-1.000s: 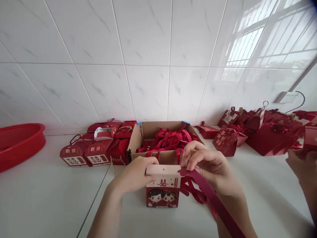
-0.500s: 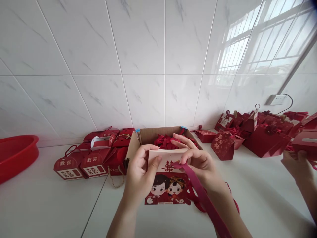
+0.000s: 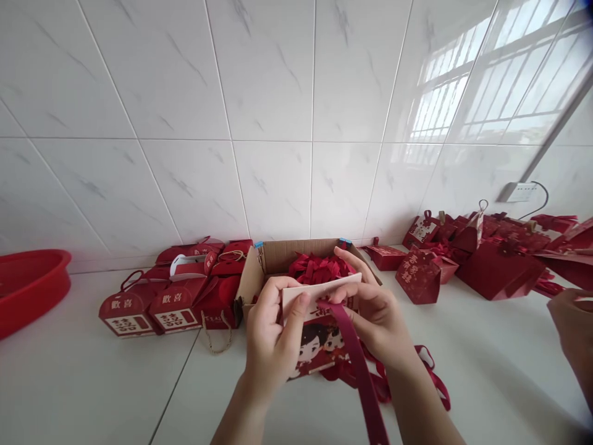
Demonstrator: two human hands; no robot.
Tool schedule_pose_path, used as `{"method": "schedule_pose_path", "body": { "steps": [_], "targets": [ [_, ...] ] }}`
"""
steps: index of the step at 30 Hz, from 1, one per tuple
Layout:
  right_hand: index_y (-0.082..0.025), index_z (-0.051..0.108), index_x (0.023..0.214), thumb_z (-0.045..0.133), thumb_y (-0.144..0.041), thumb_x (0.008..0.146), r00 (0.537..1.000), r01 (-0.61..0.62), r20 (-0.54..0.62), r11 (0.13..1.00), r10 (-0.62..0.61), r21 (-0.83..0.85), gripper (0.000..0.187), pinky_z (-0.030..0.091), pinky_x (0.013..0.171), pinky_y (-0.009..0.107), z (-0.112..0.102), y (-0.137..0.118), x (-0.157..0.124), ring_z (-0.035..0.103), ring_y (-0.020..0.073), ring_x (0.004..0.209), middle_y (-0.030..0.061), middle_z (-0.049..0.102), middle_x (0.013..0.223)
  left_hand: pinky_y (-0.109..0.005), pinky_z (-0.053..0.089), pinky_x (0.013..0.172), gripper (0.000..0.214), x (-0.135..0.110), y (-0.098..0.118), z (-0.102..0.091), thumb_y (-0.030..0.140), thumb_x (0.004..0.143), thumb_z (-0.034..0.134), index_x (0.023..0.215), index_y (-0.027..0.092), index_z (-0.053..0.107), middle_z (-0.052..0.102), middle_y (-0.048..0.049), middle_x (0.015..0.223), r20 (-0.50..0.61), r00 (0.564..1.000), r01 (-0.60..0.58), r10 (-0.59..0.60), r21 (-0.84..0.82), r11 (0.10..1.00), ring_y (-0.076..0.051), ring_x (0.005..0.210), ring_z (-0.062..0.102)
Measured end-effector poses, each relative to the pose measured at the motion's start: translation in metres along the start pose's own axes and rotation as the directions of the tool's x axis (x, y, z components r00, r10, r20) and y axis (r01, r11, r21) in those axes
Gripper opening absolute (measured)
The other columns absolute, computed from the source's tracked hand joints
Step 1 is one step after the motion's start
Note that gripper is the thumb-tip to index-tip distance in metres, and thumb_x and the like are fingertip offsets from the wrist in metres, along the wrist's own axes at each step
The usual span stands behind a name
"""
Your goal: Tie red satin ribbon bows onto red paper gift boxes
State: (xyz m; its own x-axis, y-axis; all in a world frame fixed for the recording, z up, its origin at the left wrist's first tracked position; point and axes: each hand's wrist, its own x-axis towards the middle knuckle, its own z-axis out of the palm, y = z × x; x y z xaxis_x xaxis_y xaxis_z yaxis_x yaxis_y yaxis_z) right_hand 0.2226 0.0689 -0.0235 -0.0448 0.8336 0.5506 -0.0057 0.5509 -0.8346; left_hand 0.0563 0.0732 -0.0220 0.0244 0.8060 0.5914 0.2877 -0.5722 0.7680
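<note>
A red and cream gift box, printed with a cartoon couple and a red character, is held up in front of me. My left hand grips its left side, thumb on the front and fingers behind. At the box's upper right, my right hand pinches a dark red ribbon against the front; its long end hangs down toward me. More ribbon lies looped on the counter beyond my right wrist. The ribbon's other end, behind the box, is hidden.
Behind the gift box stands a cardboard box of red ribbons. Red candy boxes are grouped left of it, with a red basin farther left. Many red boxes line the right. Another person's hand is at the right edge.
The gift box has tilted, its right top edge rising and its face turning downward. The hanging ribbon has swung left. The other person's hand has shifted right.
</note>
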Motion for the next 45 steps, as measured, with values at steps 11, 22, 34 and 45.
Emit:
{"method": "schedule_pose_path", "body": {
  "steps": [11,22,34,45],
  "targets": [
    [-0.026,0.071,0.083,0.065,-0.022,0.082,0.993,0.090,-0.060,0.985,-0.100,-0.149,0.007,0.050,0.083,0.039,0.003,-0.002,-0.004,0.056,0.0258,0.111,0.0037,0.038,0.147,-0.022,0.049,0.063,0.005,-0.002,0.004,0.001,0.022,0.090,0.054,0.094,0.022,0.055,0.070,-0.0003,0.081,0.009,0.990,-0.138,0.138,0.002,0.990,-0.015,0.078,0.067],
    [-0.022,0.055,0.083,0.074,-0.026,0.075,0.995,0.034,-0.097,0.981,-0.016,0.189,0.022,0.050,0.060,0.026,0.015,0.006,-0.002,0.062,0.0155,0.072,0.0034,0.065,0.085,-0.038,0.041,0.103,0.015,0.002,-0.001,-0.010,0.012,0.092,0.046,0.097,0.026,0.048,0.066,-0.0006,0.098,0.160,0.954,-0.231,0.255,-0.156,0.960,-0.016,0.105,0.061],
    [-0.020,0.048,0.074,0.066,-0.028,0.080,0.989,-0.081,0.107,0.973,0.106,-0.216,0.020,0.036,0.045,0.020,0.011,0.001,-0.003,0.050,0.0101,0.051,-0.0012,0.063,0.064,-0.024,0.048,0.066,0.012,0.009,0.009,-0.035,0.020,0.091,0.051,0.081,0.022,0.055,0.056,0.0009,0.075,0.110,0.972,-0.217,0.206,0.101,0.971,-0.012,0.071,0.056],
    [-0.020,0.050,0.076,0.064,-0.019,0.080,0.964,0.005,0.260,0.978,0.050,-0.208,0.015,0.042,0.055,0.022,0.009,-0.013,-0.006,0.057,0.0118,0.062,-0.0016,0.065,0.071,-0.021,0.049,0.071,0.031,0.008,0.009,-0.044,0.017,0.092,0.050,0.120,0.029,0.053,0.060,0.0009,0.088,0.255,0.959,-0.146,0.122,0.081,0.986,-0.011,0.080,0.060]
  ]
}}
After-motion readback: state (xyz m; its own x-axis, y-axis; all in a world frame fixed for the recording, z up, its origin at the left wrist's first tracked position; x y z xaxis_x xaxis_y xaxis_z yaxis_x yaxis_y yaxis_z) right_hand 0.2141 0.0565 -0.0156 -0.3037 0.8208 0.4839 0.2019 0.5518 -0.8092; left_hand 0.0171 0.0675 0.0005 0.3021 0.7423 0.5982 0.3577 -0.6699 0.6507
